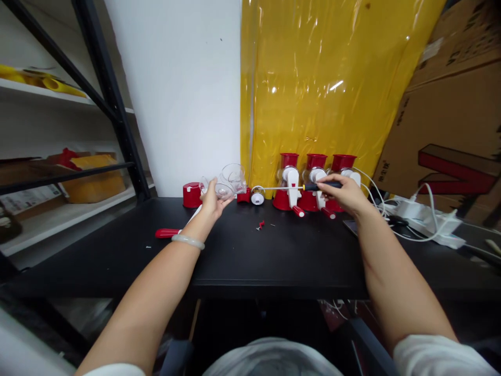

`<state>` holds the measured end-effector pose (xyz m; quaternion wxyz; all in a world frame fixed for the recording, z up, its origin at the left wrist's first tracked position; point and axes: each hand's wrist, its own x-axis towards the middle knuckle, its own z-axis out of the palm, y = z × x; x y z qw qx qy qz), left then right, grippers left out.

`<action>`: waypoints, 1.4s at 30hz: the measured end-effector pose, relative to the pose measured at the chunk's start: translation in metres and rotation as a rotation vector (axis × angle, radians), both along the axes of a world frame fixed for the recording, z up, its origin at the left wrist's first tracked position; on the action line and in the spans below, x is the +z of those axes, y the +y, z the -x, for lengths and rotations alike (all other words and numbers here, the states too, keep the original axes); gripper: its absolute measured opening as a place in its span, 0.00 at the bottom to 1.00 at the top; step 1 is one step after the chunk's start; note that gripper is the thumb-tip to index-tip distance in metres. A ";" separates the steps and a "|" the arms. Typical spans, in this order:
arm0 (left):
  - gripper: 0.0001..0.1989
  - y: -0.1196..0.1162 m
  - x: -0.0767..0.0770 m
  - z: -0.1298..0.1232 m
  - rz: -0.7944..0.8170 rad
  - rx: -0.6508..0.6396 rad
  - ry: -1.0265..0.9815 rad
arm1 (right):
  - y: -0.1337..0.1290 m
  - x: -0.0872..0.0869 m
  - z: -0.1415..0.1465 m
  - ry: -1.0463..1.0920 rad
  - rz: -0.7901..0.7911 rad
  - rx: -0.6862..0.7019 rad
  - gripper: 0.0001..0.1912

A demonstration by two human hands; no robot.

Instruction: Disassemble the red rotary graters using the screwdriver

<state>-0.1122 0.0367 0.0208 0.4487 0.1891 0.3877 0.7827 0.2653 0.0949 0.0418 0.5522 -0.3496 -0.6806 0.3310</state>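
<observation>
My left hand grips a clear plastic housing with round openings, lifted above the table. In my right hand is a screwdriver with a black and yellow handle, held level. Its long shaft points left, towards the housing; whether the tip touches it I cannot tell. Behind the left wrist, partly hidden, lies a white crank with a red handle. A red base stands left of the housing, and a small round white and metal part sits below the shaft.
Several red and white rotary graters stand along the back. Small red pieces and a pin lie mid-table. White cables and a power strip fill the right, before a cardboard box. Shelving is at left.
</observation>
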 end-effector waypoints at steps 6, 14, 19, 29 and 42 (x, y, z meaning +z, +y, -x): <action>0.19 0.000 0.004 0.002 -0.011 -0.184 -0.017 | 0.016 -0.010 0.022 0.346 0.049 0.045 0.30; 0.11 -0.007 0.017 0.012 -0.017 -0.168 0.107 | 0.024 -0.016 0.015 0.392 0.062 0.012 0.26; 0.17 -0.010 0.022 0.022 0.089 -0.216 0.077 | 0.028 -0.017 0.014 0.422 0.101 0.006 0.21; 0.22 -0.005 0.011 0.026 0.304 -0.229 0.230 | 0.037 -0.026 0.011 0.407 0.095 -0.018 0.21; 0.21 0.005 0.000 0.033 0.400 -0.266 0.299 | 0.043 -0.038 0.008 0.366 0.049 -0.144 0.10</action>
